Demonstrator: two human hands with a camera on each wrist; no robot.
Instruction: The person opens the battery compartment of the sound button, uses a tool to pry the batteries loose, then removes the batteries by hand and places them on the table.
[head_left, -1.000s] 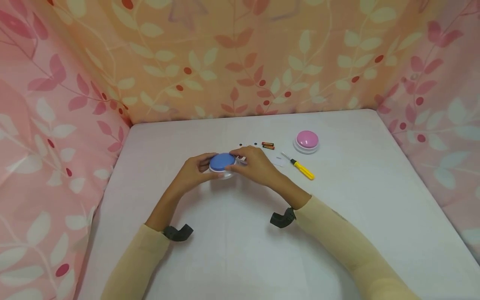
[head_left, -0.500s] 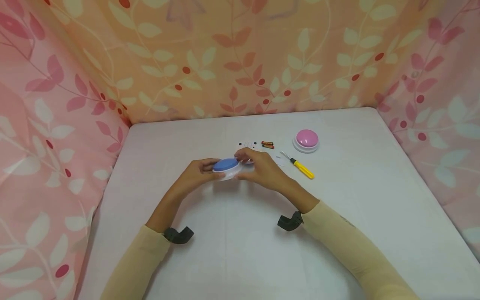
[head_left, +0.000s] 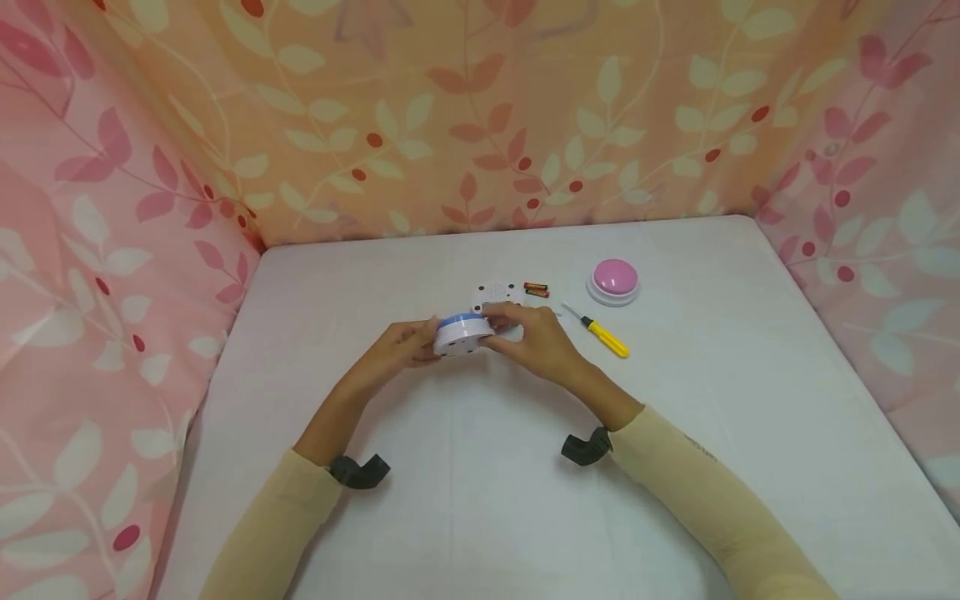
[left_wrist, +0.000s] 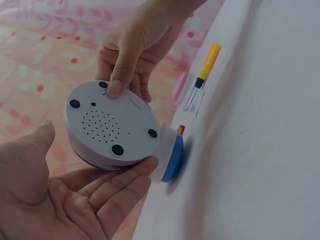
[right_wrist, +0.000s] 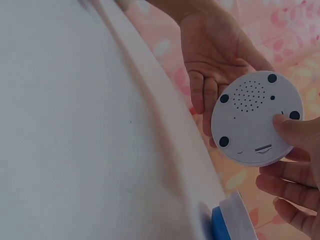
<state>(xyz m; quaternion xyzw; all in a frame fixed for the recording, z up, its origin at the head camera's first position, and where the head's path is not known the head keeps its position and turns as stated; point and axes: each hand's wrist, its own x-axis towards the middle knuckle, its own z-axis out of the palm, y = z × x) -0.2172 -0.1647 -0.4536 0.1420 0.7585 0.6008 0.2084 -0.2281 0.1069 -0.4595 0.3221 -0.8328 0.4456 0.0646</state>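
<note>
Toward the surface's far edge (head_left: 360, 250), our right hand (head_left: 538, 343) pinches a blue-topped button (head_left: 461, 336) that our straight-fingered left hand (head_left: 401, 345) touches.

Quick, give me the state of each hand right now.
Left hand: open, fingers extended along the edge of the blue-and-white button.
Right hand: holding that button, pinched between thumb and fingers.

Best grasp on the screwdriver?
I'd pinch the thick yellow handle, coming from above and the near right. It lies flat with the handle end nearest the person and the thin shaft pointing far left. The right hand is closer, but it's holding the blue button.
</note>
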